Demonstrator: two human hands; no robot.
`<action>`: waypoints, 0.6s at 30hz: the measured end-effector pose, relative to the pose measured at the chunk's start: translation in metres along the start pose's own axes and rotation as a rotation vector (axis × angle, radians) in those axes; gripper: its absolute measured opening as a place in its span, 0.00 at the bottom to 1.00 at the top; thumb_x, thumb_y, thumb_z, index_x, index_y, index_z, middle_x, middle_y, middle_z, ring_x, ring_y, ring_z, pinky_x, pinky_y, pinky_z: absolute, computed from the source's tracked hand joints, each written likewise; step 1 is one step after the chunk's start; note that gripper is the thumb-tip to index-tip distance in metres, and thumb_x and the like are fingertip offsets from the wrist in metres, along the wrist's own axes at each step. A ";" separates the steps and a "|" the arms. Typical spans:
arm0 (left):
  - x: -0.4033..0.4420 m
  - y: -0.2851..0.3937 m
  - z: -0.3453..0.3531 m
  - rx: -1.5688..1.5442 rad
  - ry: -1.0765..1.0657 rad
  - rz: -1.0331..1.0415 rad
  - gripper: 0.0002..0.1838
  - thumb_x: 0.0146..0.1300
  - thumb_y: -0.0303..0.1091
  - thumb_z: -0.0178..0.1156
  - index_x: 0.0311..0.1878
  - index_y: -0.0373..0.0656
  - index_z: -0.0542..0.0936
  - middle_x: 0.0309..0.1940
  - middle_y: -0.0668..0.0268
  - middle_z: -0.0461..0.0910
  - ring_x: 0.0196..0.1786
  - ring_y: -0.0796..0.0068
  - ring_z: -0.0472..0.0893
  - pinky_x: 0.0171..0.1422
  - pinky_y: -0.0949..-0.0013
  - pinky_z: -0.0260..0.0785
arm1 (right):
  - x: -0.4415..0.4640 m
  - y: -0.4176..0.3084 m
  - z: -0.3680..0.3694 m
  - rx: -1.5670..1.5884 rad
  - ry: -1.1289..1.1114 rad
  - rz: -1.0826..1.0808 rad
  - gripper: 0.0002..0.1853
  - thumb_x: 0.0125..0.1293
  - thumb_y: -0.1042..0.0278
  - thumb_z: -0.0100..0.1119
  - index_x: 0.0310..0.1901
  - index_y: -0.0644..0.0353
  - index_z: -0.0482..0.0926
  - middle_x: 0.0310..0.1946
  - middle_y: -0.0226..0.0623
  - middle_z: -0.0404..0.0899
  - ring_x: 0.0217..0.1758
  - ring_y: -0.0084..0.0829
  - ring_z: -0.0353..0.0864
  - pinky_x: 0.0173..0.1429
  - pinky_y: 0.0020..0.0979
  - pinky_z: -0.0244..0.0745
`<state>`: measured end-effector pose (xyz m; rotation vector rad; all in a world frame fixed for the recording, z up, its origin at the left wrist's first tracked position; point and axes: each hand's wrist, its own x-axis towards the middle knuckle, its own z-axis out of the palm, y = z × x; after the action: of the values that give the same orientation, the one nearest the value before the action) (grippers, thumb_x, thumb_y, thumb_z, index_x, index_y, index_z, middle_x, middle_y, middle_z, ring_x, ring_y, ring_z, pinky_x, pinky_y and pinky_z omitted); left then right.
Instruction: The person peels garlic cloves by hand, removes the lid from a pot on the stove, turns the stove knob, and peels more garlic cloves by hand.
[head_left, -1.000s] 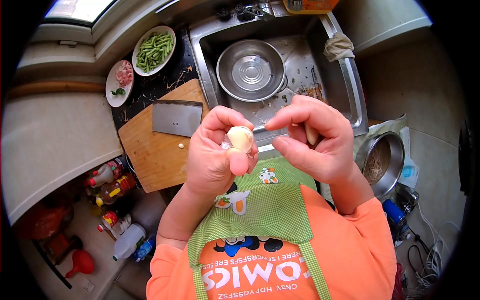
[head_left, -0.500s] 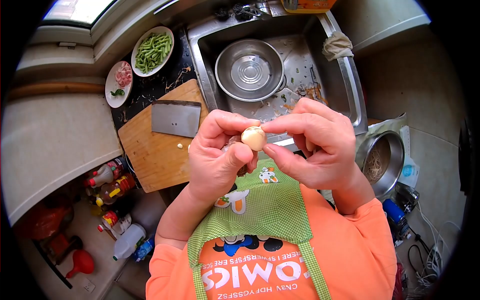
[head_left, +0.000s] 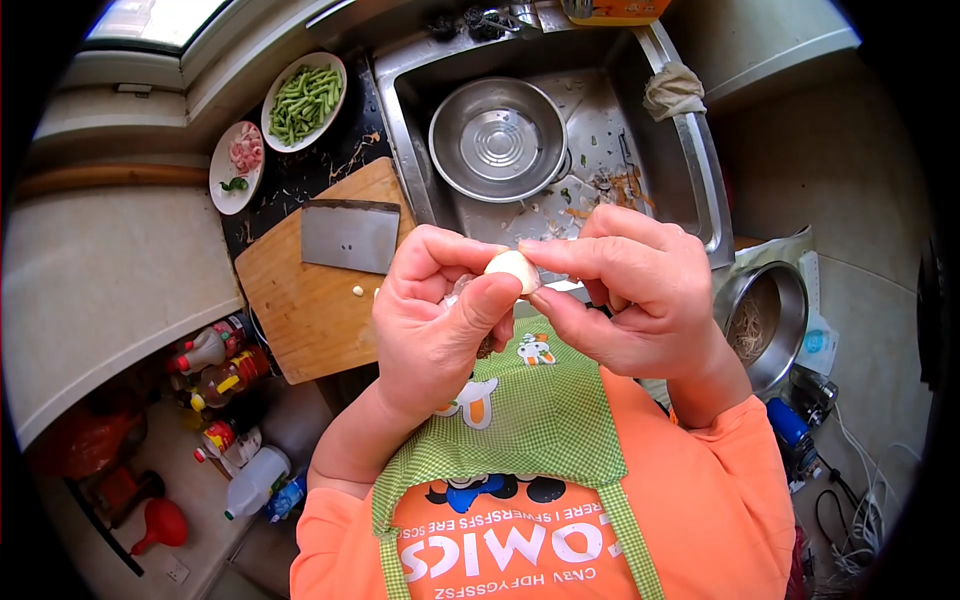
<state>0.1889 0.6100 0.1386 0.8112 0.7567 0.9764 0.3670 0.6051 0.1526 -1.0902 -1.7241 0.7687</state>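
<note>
A pale, rounded garlic clove (head_left: 511,268) is pinched between the fingertips of both hands, above the apron and the near edge of the sink. My left hand (head_left: 425,310) is closed, thumb and forefinger on the clove's left side. Some papery skin (head_left: 458,290) shows in that palm, and a brownish bit sticks out below; the rest is hidden by the fingers. From the right, my right hand (head_left: 640,285) grips the clove with thumb and forefinger, its other fingers curled. Left of my hands, a cleaver (head_left: 350,237) lies flat on a wooden cutting board (head_left: 285,320) near a small peeled clove (head_left: 358,291).
A metal basin (head_left: 498,145) sits in the sink (head_left: 590,100) among peel scraps. Plates of cut green beans (head_left: 306,105) and pink meat pieces (head_left: 246,150) stand at the left back. A steel pot (head_left: 770,320) is at right; bottles (head_left: 230,380) stand low at left.
The clove has turned slightly in my fingertips, and my left thumb now covers more of it. My right fingertips have shifted a little over its top. Nothing else has visibly moved.
</note>
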 end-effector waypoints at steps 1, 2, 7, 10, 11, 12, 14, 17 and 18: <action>0.000 0.000 0.000 0.000 0.000 0.000 0.12 0.60 0.30 0.62 0.41 0.37 0.70 0.31 0.62 0.79 0.22 0.86 0.73 0.22 0.84 0.64 | -0.001 0.001 0.001 -0.050 0.029 -0.054 0.13 0.45 0.79 0.66 0.36 0.61 0.81 0.17 0.31 0.68 0.15 0.23 0.69 0.16 0.23 0.61; 0.000 0.001 0.001 0.011 0.023 0.005 0.11 0.60 0.28 0.61 0.40 0.37 0.70 0.30 0.62 0.79 0.22 0.87 0.73 0.22 0.84 0.64 | -0.002 0.002 0.002 -0.100 0.057 -0.109 0.13 0.45 0.79 0.66 0.36 0.62 0.80 0.17 0.32 0.68 0.15 0.24 0.70 0.16 0.23 0.62; 0.000 0.004 0.006 0.002 0.083 0.002 0.10 0.60 0.25 0.61 0.38 0.38 0.69 0.28 0.63 0.79 0.22 0.87 0.73 0.22 0.84 0.64 | -0.003 0.006 0.007 -0.203 0.124 -0.251 0.13 0.43 0.80 0.66 0.34 0.63 0.79 0.18 0.31 0.69 0.15 0.25 0.71 0.16 0.24 0.64; -0.001 0.004 0.006 0.003 0.097 -0.007 0.10 0.58 0.24 0.62 0.37 0.39 0.69 0.27 0.63 0.79 0.21 0.87 0.73 0.21 0.84 0.64 | -0.003 0.006 0.007 -0.247 0.117 -0.270 0.13 0.42 0.79 0.66 0.33 0.64 0.78 0.17 0.31 0.68 0.15 0.25 0.70 0.15 0.24 0.64; -0.001 0.003 0.006 0.010 0.099 -0.019 0.11 0.57 0.23 0.63 0.37 0.39 0.69 0.27 0.63 0.79 0.21 0.87 0.73 0.21 0.84 0.64 | -0.003 0.006 0.007 -0.261 0.111 -0.283 0.12 0.41 0.79 0.65 0.32 0.64 0.78 0.17 0.30 0.67 0.15 0.25 0.70 0.15 0.25 0.63; -0.001 0.003 0.005 0.018 0.101 -0.031 0.11 0.57 0.23 0.64 0.36 0.39 0.69 0.28 0.63 0.79 0.21 0.87 0.73 0.21 0.84 0.64 | -0.003 0.006 0.006 -0.261 0.110 -0.282 0.12 0.41 0.79 0.65 0.32 0.64 0.78 0.17 0.30 0.67 0.15 0.25 0.70 0.15 0.25 0.63; -0.001 0.004 0.004 0.011 0.105 -0.047 0.12 0.56 0.22 0.64 0.36 0.39 0.69 0.27 0.63 0.79 0.21 0.87 0.73 0.21 0.84 0.64 | -0.003 0.005 0.003 -0.283 0.039 -0.298 0.10 0.40 0.78 0.63 0.29 0.62 0.76 0.17 0.30 0.65 0.15 0.26 0.69 0.15 0.26 0.63; -0.002 0.006 0.005 0.011 0.108 -0.079 0.12 0.56 0.22 0.64 0.36 0.39 0.69 0.27 0.63 0.79 0.21 0.87 0.73 0.21 0.84 0.64 | -0.004 0.007 0.002 -0.285 0.002 -0.347 0.09 0.39 0.77 0.61 0.26 0.61 0.74 0.16 0.30 0.63 0.14 0.27 0.68 0.15 0.27 0.62; -0.002 0.007 0.006 0.018 0.108 -0.095 0.12 0.56 0.23 0.64 0.35 0.39 0.69 0.27 0.64 0.78 0.21 0.87 0.74 0.21 0.84 0.64 | -0.004 0.007 0.003 -0.285 0.002 -0.347 0.09 0.39 0.77 0.61 0.26 0.61 0.74 0.16 0.30 0.63 0.14 0.27 0.68 0.15 0.27 0.62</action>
<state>0.1904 0.6089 0.1479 0.7354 0.8906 0.9351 0.3673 0.6044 0.1442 -0.9361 -1.9933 0.3126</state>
